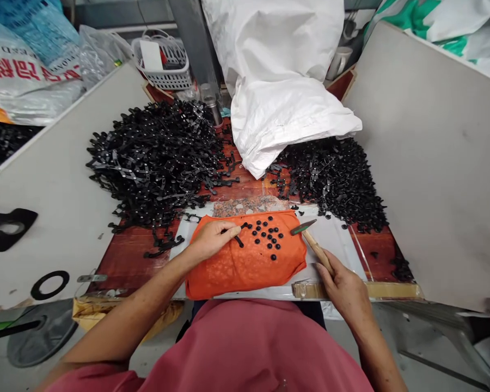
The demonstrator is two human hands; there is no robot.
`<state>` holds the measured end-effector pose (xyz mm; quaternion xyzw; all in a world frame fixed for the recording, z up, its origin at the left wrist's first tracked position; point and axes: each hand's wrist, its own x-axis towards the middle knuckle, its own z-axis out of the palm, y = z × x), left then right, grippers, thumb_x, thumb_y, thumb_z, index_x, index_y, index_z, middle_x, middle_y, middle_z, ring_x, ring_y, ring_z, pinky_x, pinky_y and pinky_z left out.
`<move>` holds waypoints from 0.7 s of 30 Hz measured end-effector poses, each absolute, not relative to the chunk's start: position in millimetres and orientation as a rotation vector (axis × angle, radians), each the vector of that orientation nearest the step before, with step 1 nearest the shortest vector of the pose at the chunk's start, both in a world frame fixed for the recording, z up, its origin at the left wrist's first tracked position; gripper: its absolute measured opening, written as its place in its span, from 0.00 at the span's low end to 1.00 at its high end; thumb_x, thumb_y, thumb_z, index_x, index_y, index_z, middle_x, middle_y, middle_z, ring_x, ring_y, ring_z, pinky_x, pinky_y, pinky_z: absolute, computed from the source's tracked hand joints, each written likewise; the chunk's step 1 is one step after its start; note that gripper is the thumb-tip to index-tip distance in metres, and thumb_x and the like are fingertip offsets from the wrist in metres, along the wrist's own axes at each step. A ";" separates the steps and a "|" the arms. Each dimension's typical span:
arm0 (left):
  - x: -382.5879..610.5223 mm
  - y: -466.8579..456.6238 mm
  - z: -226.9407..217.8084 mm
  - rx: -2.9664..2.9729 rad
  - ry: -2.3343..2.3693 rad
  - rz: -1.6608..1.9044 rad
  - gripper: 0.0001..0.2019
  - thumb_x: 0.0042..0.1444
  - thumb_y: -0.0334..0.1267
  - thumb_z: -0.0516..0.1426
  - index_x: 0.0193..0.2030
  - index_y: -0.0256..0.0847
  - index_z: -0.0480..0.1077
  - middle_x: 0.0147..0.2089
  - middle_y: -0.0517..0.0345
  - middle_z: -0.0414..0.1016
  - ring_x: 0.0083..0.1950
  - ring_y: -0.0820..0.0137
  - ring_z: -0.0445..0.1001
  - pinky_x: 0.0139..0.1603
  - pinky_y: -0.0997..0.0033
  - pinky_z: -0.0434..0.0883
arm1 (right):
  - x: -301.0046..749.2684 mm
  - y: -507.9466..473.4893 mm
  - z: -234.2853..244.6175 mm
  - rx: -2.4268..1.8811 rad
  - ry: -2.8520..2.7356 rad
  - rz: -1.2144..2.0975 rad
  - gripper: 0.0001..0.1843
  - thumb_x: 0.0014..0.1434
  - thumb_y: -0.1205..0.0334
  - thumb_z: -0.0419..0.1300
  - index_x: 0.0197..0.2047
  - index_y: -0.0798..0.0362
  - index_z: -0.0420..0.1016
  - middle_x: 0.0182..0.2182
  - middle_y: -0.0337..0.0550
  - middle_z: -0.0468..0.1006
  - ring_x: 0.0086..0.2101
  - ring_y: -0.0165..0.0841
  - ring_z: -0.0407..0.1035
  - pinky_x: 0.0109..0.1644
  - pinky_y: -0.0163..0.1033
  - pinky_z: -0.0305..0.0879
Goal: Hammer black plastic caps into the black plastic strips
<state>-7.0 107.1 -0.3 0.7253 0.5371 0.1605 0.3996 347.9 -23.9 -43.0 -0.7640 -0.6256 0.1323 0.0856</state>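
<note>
An orange cloth pad (228, 272) lies at the table's front, with several small round black pieces (273, 257) scattered over its right half. Over the pad's left part, my left hand (214, 238) pinches a short black strip-like part (239, 242) with rounded ends. My right hand (345, 283) is wrapped round the wooden handle of a small hammer (320, 253). The hammer's dark, pointed head is over the pad's right edge, just right of the round pieces. The fingertips under the handle are partly hidden.
A big heap of black linked parts (159, 158) covers the back left. Small black pieces (335, 174) are piled at the back right, below a white sack (286, 109). Grey panels (433, 163) flank the table. A grey basket (167, 76) stands behind.
</note>
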 end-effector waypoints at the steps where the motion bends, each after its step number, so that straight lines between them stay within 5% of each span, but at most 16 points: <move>1: -3.4 108.6 -1.8 1.858 1.384 0.379 0.23 0.64 0.52 0.50 0.24 0.41 0.70 0.26 0.61 0.72 0.32 0.69 0.70 0.35 0.72 0.62 | 347.5 -24.1 -42.8 -2.279 -1.868 0.388 0.27 0.71 0.44 0.52 0.68 0.42 0.72 0.37 0.44 0.88 0.33 0.43 0.82 0.31 0.39 0.67; 7: 4.5 116.7 -9.9 1.987 1.458 0.287 0.23 0.66 0.53 0.48 0.23 0.41 0.59 0.24 0.62 0.64 0.30 0.71 0.66 0.34 0.71 0.55 | 345.5 -25.2 -43.2 -2.282 -1.884 0.326 0.26 0.71 0.46 0.52 0.67 0.42 0.73 0.37 0.43 0.87 0.33 0.42 0.82 0.31 0.38 0.67; 21: 0.9 113.5 -16.4 2.062 1.393 0.338 0.22 0.68 0.49 0.48 0.24 0.41 0.59 0.26 0.61 0.64 0.32 0.70 0.67 0.36 0.70 0.56 | 344.5 -24.8 -41.5 -2.312 -1.865 0.362 0.27 0.71 0.44 0.53 0.68 0.40 0.72 0.34 0.43 0.87 0.32 0.43 0.81 0.31 0.39 0.66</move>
